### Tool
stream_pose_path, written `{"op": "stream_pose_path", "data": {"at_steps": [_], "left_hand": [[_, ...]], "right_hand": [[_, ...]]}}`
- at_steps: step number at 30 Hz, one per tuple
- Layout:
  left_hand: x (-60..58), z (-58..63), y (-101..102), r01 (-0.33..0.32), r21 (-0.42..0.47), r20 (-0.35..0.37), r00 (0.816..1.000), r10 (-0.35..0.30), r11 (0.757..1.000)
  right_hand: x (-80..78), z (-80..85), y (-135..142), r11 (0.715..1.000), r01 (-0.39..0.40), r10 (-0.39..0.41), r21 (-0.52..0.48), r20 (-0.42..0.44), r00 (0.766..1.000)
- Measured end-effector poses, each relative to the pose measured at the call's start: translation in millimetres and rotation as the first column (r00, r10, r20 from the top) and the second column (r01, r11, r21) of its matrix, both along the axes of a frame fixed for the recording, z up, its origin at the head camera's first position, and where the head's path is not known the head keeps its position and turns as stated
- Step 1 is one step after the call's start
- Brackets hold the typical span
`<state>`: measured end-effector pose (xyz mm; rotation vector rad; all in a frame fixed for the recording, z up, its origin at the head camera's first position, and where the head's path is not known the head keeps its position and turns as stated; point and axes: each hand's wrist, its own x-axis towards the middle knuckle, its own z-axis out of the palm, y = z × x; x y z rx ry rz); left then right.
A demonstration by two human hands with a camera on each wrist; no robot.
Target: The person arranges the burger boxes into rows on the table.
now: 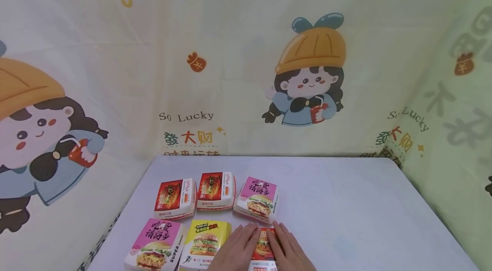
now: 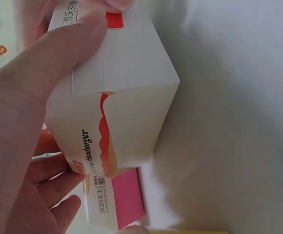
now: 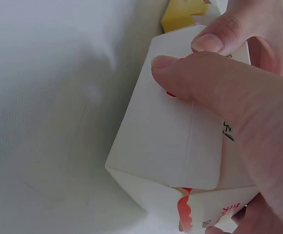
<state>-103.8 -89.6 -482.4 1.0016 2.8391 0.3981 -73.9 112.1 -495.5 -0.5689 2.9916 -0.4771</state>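
Note:
A red-and-white hamburger box (image 1: 263, 243) stands at the table's near edge, with a hand on either side. My left hand (image 1: 235, 248) grips its left side, fingers reaching over the top and along the edge. From the right, my right hand (image 1: 291, 249) holds it the same way. In the left wrist view, the left thumb (image 2: 78, 46) presses the white front flap (image 2: 131, 58) beside a small red tab (image 2: 114, 20). The right wrist view has both thumbs close together on that flap, the right thumb (image 3: 180, 73) partly covering the tab. The lid looks closed.
Left of the hands lie a yellow burger box (image 1: 207, 239) and a pink one (image 1: 155, 243). Behind them stand two red boxes (image 1: 174, 198) (image 1: 216, 190) and another pink box (image 1: 258, 198). The white table (image 1: 357, 211) extends right, up to a printed cloth backdrop (image 1: 238, 91).

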Motion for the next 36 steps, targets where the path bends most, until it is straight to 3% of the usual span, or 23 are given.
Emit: {"op": "stream_pose_path", "data": {"at_steps": [4,9,11,16,27,31,36], "left_hand": [[-0.3,-3.0,3,0.022,-0.017,-0.04,0.999,-0.023,1.0],[0.9,-2.4,9,0.004,-0.028,0.043,0.999,-0.003,1.0],[1.7,-2.8,11,0.0,-0.026,0.044,0.999,0.002,1.0],[2.3,-3.9,16,0.017,-0.014,-0.007,1.0,-0.017,1.0],[0.4,-1.0,27,0.056,0.006,0.102,0.993,-0.056,0.998],[1.4,-2.7,36,0.063,0.003,0.069,0.996,-0.063,0.998],[2.1,-6.4,47,0.073,-0.019,-0.064,0.995,-0.074,0.997]], "right_hand": [[-1.2,-0.8,6,1.0,-0.019,0.019,0.016,-0.025,0.999],[-0.6,3.7,10,1.0,-0.013,0.013,0.02,0.006,1.0],[0.0,4.5,12,1.0,-0.007,0.006,0.024,0.02,1.0],[-0.4,6.1,19,1.0,0.0,0.0,-0.003,0.069,0.998],[1.2,4.1,38,0.999,0.007,-0.006,-0.044,0.024,1.0],[3.4,2.1,45,0.999,0.022,-0.023,-0.027,-0.038,0.999],[5.9,-0.5,52,0.998,0.062,-0.063,-0.015,-0.078,0.995]]}}
